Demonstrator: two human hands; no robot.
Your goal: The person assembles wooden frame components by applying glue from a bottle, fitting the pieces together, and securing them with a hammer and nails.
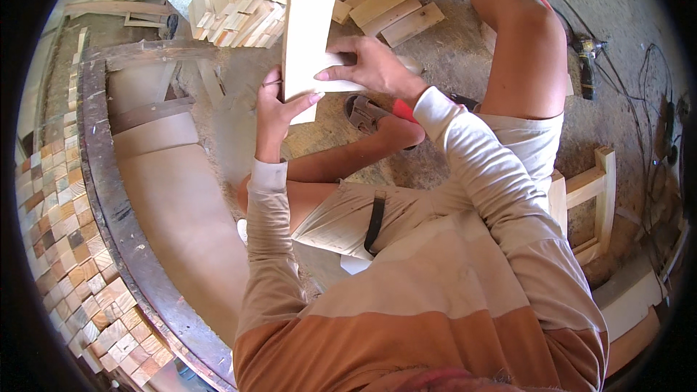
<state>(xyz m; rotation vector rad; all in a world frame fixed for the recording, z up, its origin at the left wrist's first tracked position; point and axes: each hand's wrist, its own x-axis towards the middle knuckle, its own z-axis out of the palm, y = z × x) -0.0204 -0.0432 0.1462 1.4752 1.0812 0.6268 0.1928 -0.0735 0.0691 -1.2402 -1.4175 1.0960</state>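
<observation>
A long pale wooden board point(311, 18) stands up in front of me, its lower end between my hands. My left hand point(277, 107) grips this end from the left, with the thumb across its face. A short pale wood piece point(343, 87) juts out to the right at the board's lower end, forming a corner with it. My right hand point(369, 67) closes on that short piece, thumb on the near side. Whether the two pieces are fixed together I cannot tell.
Stacked wood offcuts point(239, 7) lie ahead, with loose short boards point(396, 11) beside them. On the left runs a dark-edged frame point(109, 152) beside piled wood blocks point(65, 247). A power drill point(587, 65), cables point(646, 94) and a small wooden frame point(599, 196) are on the right.
</observation>
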